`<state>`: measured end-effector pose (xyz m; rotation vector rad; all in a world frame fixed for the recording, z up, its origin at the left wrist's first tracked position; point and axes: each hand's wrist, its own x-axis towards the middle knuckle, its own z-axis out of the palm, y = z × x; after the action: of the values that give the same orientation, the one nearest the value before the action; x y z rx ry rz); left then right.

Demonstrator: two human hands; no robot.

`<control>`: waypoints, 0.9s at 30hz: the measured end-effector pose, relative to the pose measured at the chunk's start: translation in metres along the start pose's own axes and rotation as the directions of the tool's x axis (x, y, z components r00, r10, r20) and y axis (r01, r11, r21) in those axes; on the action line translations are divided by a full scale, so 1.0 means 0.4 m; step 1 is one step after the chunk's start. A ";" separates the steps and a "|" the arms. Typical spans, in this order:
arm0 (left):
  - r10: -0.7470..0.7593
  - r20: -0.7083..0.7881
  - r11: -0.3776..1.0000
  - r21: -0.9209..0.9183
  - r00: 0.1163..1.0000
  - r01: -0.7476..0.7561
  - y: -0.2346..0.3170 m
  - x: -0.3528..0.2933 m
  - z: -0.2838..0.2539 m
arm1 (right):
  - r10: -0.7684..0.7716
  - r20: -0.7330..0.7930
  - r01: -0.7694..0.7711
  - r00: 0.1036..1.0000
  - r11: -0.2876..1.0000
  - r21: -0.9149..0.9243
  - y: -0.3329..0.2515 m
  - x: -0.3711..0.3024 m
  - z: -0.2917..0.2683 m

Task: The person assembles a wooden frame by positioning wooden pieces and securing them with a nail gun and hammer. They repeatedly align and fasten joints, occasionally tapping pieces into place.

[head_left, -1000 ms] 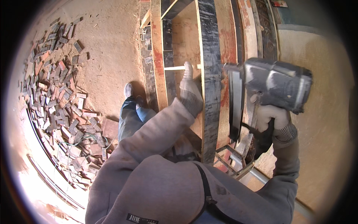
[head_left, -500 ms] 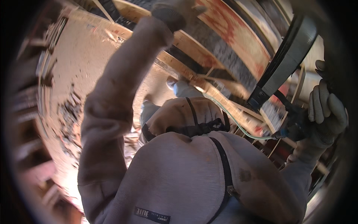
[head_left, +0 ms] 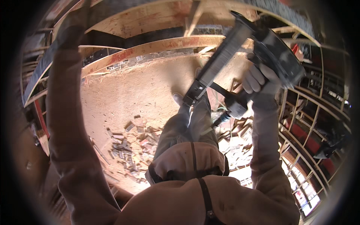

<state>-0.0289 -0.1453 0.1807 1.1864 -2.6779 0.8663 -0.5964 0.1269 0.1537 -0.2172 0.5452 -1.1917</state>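
My gloved right hand [head_left: 261,79] is wrapped round the handle of a black and grey nail gun [head_left: 223,56], raised in front of me on the right. The gun is tilted, its long magazine slanting from the upper right down toward my legs. A dark hose fitting [head_left: 222,118] shows below the grip. At the upper left my left arm is stretched far out. My left hand [head_left: 71,36] is dark and blurred beside a timber board [head_left: 39,80], and its fingers cannot be made out.
Wooden framing beams [head_left: 150,45] run across the far side. Below lies a dusty floor [head_left: 123,93], with a heap of wood offcuts [head_left: 137,140] near my legs. A lattice of thin timber [head_left: 313,123] stands on the right.
My view has turned, so the beams now run level across the top. The nail gun and right hand have shifted left in view; my left arm has swung out to the left.
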 end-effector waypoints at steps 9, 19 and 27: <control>-0.019 0.030 0.945 -0.324 0.999 0.028 -0.178 -0.002 0.038 | 0.209 -0.326 -0.215 0.922 0.976 0.016 0.198 0.192 -0.371; -0.593 0.462 0.342 -0.597 0.660 0.726 -0.107 0.058 -0.047 | 0.326 -0.307 -0.303 0.894 0.945 0.121 0.263 0.306 -0.489; -0.560 0.433 0.481 -0.525 0.707 0.702 -0.136 0.042 -0.041 | 0.376 -0.268 -0.369 0.887 0.926 0.079 0.192 0.344 -0.484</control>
<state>-0.0046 -0.1769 0.2246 1.8792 -1.9934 -0.3402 -0.5963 0.0519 -0.0844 0.0814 0.7800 -0.8537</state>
